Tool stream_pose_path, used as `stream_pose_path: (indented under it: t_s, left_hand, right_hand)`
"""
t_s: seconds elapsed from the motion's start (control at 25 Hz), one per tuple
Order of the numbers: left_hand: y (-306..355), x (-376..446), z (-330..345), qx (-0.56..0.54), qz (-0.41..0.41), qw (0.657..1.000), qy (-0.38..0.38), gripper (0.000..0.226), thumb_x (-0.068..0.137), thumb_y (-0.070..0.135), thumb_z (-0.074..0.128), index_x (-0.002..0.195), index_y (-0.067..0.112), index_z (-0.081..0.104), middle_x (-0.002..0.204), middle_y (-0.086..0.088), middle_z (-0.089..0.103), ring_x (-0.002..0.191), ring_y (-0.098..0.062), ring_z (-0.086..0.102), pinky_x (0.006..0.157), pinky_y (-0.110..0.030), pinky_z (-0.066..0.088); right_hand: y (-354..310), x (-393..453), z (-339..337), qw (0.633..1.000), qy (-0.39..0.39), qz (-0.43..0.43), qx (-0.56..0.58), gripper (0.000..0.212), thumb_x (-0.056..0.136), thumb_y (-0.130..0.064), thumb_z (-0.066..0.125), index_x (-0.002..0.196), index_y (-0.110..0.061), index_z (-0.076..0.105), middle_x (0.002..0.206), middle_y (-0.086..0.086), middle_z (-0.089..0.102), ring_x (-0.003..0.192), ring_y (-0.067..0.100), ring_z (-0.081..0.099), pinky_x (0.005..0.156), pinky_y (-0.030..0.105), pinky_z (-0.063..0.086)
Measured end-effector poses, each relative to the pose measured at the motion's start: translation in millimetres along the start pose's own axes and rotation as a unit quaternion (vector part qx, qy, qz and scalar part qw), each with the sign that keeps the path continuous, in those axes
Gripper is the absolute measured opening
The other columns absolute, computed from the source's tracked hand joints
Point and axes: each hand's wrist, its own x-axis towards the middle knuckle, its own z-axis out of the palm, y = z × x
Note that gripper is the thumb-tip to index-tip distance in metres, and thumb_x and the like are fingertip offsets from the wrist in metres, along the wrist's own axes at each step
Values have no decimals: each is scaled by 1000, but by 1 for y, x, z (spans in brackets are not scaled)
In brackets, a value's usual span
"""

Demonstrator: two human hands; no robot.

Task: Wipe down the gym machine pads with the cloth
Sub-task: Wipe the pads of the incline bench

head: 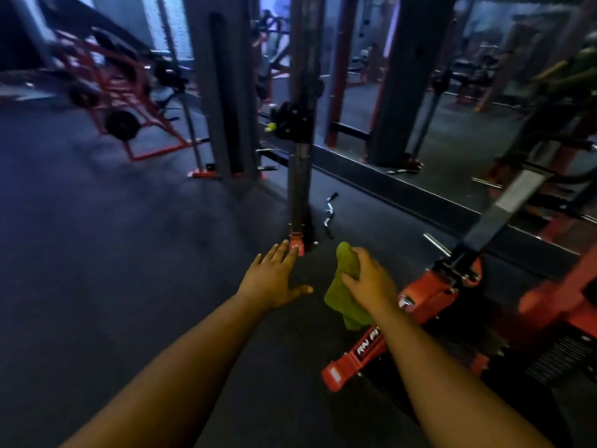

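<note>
the green cloth (pixel 347 286) is held bunched in the right hand (pixel 371 279), above the floor near a red machine frame (pixel 429 295). the left hand (pixel 274 279) is spread wide, empty. no pad is touched yet; a pad must probably be reached next.

The gym is dim, with a cool bluish cast – the brightest light comes from pale panels (pixel 168 24) at top left. Motion blur smears the far machines (pixel 109 82). Upright posts (pixel 300 124) lean from wide-angle distortion.
</note>
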Motion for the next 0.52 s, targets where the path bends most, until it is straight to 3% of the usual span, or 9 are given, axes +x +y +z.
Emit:
stream_pose_path:
  t_s: [0.24,0.52]
  left_hand:
    - [-176,-65,-54,-6,-81,996,41,104,87,80,46,163,28,-2,171,-2,-4,158,-22,2,127,-47,10]
    - [-363,-107,-120,15,-152,986,69,104,88,80,44,162,28,-5,171,0,-6,158,-22,1,127,-47,11]
  right_hand:
    - [-174,29,106,996,-47,-81,15,60,89,-43,67,142,-38,38,135,5,58,114,34,61,91,43,51]
    - [-359,68,207,986,-67,-151,10,61,90,-48,66,142,-34,38,134,4,60,114,32,61,89,41,50]
